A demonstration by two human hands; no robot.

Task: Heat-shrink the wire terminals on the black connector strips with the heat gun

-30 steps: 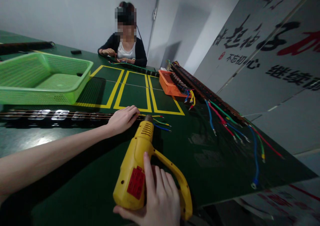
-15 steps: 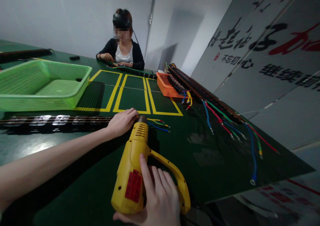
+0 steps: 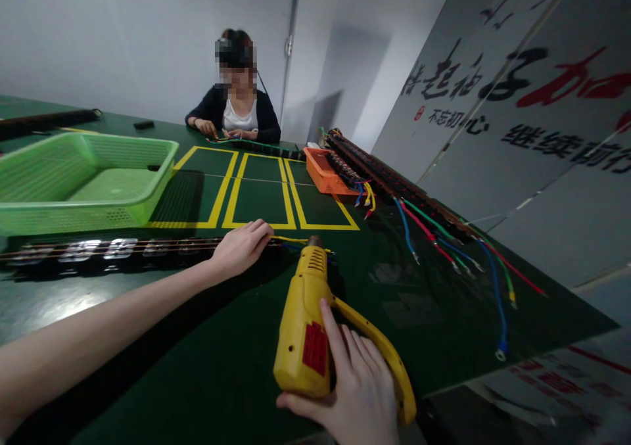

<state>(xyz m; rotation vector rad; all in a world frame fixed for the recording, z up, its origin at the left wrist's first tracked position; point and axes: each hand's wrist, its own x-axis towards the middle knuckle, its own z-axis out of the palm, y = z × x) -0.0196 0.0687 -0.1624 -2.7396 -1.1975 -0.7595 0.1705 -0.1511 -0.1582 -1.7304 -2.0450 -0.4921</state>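
My right hand (image 3: 357, 386) is wrapped round the body of a yellow heat gun (image 3: 305, 307), thumb underneath and fingers along its side. The gun's dark metal nozzle (image 3: 314, 241) points away from me, over the wires. My left hand (image 3: 244, 246) is closed at the right end of a long black strip (image 3: 162, 246) with shiny plates. Out of its fingers run yellow and blue wires (image 3: 290, 240). The far wire ends are mostly hidden behind the nozzle.
A green basket (image 3: 162, 195) stands behind the strip at left. Yellow tape frames (image 3: 256, 227) mark the green table. An orange basket (image 3: 318, 179) and black harnesses (image 3: 389, 179) with loose coloured wires (image 3: 499, 300) lie at right. Another person (image 3: 236, 103) sits opposite.
The heat gun in my right hand has moved right along the wires, away from my left hand. My left hand stays at the strip's end. The view has tilted slightly.
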